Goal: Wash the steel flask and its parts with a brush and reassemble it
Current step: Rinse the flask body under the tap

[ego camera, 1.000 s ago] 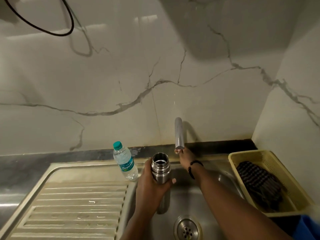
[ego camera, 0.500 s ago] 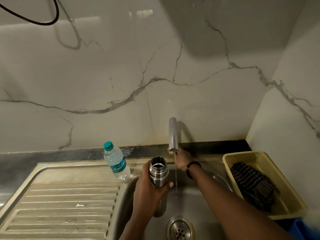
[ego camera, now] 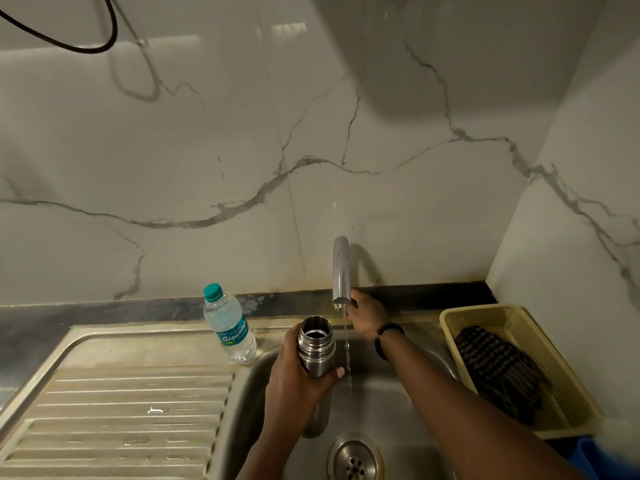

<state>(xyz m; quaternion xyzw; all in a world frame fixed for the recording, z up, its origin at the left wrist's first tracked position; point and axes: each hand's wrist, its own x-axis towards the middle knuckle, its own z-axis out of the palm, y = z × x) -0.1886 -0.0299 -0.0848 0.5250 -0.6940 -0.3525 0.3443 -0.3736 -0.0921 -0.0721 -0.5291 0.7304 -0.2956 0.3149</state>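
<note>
Head view, governing relation: the mouth of the steel flask point(ego camera: 316, 344) lies just left of the water stream point(ego camera: 346, 341) falling from the tap spout point(ego camera: 341, 270). The stream passes beside the rim, not into it. Judged next step: shift the flask mouth right, under the stream.

Head view, flask axis: close to upright, mouth toward the far wall, base toward the sink drain point(ego camera: 355, 459). The lower body is partly hidden by the holding hand.

Head view, flask position: over the sink bowl point(ego camera: 415, 403), above the drain, near the bowl's left wall.

Head view, nearer hand: the left hand point(ego camera: 298, 386) is on the flask. The right hand point(ego camera: 365, 311) is just right of the stream and beyond it, apart from the flask.

Head view, left hand state: wrapped round the flask's middle, thumb tip showing on the right side of the body.

Head view, right hand state: reaching behind the spout tip toward the tap base. What it grips is hidden, so its closure cannot be told.

Head view, flask appearance: bare brushed steel, ribbed neck with threads, cap off, interior dark. No brush and no cap are visible.

Head view, surroundings: plastic water bottle point(ego camera: 230, 323) on the left rim; yellow basket point(ego camera: 568, 386) holding a dark cloth point(ego camera: 498, 372) on the right.
</note>
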